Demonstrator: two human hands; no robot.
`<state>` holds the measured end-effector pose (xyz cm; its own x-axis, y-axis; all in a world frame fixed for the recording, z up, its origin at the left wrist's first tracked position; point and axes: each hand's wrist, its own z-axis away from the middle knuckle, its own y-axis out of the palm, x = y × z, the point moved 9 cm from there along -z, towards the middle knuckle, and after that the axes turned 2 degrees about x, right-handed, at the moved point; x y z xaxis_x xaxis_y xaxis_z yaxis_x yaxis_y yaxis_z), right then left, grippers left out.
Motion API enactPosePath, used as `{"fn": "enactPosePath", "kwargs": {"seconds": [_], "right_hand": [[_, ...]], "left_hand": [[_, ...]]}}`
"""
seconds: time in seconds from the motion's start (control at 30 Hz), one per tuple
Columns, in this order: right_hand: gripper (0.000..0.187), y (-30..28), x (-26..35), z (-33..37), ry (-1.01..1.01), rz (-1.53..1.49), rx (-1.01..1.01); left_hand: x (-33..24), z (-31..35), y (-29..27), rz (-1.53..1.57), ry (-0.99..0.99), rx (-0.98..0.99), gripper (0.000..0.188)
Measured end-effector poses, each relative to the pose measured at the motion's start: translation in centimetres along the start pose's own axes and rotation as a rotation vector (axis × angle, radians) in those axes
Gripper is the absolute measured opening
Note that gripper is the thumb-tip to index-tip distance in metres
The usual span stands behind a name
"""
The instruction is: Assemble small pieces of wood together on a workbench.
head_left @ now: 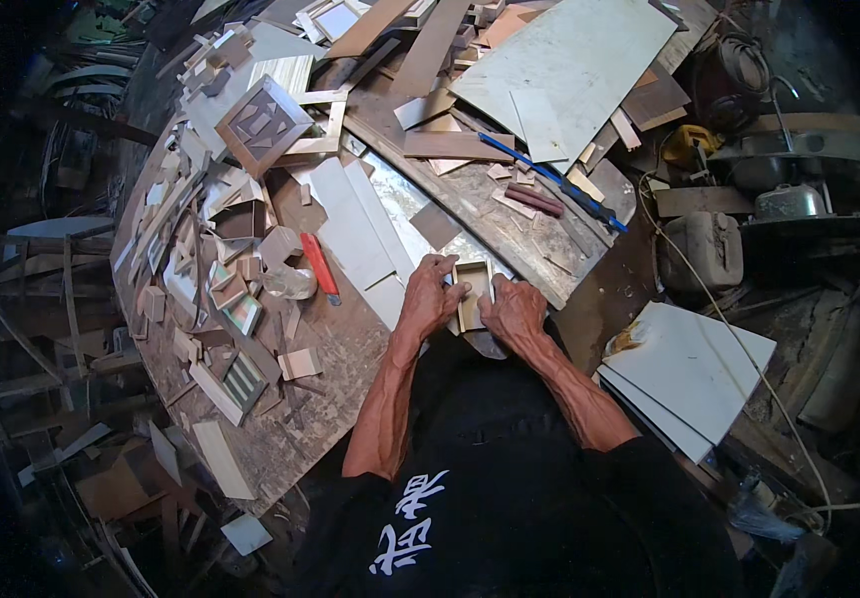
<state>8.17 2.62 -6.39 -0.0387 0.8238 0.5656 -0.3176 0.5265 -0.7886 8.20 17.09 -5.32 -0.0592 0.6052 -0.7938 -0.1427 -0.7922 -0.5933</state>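
Observation:
Between my two hands is a small open wooden box frame [472,295], rectangular with pale thin walls. My left hand [434,296] grips its left side with curled fingers. On the opposite wall, my right hand [515,311] is closed with its thumb and fingers. The frame sits at the table's near edge, over or just beside a shiny metal strip [402,197]. Just beyond it lies a square brown board piece [435,226]. Long white boards [355,224] lie to the left of my hands. The undersides of my fingers are hidden.
A red utility knife [320,269] lies to the left among many wood offcuts. Farther off are a framed wooden piece [263,126], a large pale panel [569,70] and a blue hacksaw [554,179]. White panels [689,374] and a jerrycan [701,251] stand at right, with a cable [709,289] across.

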Motion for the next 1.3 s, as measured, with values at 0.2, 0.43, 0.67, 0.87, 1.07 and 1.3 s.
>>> {"fn": "enactPosePath", "kwargs": {"seconds": [0.2, 0.43, 0.67, 0.87, 1.07, 1.3], "right_hand": [[0.029, 0.4, -0.4, -0.1, 0.005, -0.002, 0.016], [0.03, -0.3, -0.6, 0.1, 0.042, -0.023, 0.024], [0.031, -0.1, -0.7, -0.1, 0.024, -0.004, 0.025], [0.03, -0.2, -0.6, -0.1, 0.024, 0.003, 0.01], [0.029, -0.3, -0.4, -0.2, 0.029, 0.007, 0.02], [0.027, 0.1, -0.7, -0.2, 0.003, 0.008, -0.013]], "left_hand": [[-0.3, 0.1, -0.2, -0.015, 0.006, -0.001, 0.04], [0.8, -0.1, 0.2, -0.066, -0.013, 0.024, 0.045], [0.1, 0.2, -0.1, 0.09, -0.055, -0.047, 0.052], [1.8, 0.2, 0.3, 0.077, -0.102, -0.082, 0.069], [2.4, 0.6, 0.5, 0.024, -0.105, -0.165, 0.07], [2.5, 1.2, 0.4, 0.058, -0.258, -0.16, 0.055]]}}
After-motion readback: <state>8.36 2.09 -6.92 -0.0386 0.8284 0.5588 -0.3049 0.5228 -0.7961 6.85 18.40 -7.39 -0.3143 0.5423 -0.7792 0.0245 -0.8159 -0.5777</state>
